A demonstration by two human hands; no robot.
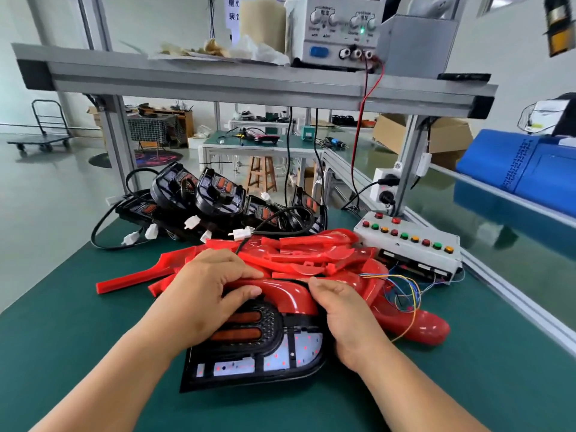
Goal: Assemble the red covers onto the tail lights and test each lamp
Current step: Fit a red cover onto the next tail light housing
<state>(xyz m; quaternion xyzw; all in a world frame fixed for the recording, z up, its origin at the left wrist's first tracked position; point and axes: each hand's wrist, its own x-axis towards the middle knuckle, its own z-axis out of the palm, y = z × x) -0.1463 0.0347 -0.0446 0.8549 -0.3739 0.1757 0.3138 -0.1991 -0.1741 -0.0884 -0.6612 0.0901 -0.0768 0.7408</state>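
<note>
A black tail light (258, 360) lies on the green mat in front of me, its white LED panels and two orange strips facing up. A glossy red cover (286, 296) rests across its far edge. My left hand (205, 294) grips the cover's left end, thumb pressing on its top. My right hand (346, 316) holds the cover's right end and the lamp's right side. Behind them lies a pile of loose red covers (311, 254). Farther back sits a heap of black tail lights (218, 201) with cables and white plugs.
A white test box (411, 244) with red, green and yellow buttons stands at the right, thin coloured wires (402, 291) trailing from it. A power supply (339, 29) sits on the aluminium shelf overhead. Blue folded sheets (523, 169) rest on the right rail.
</note>
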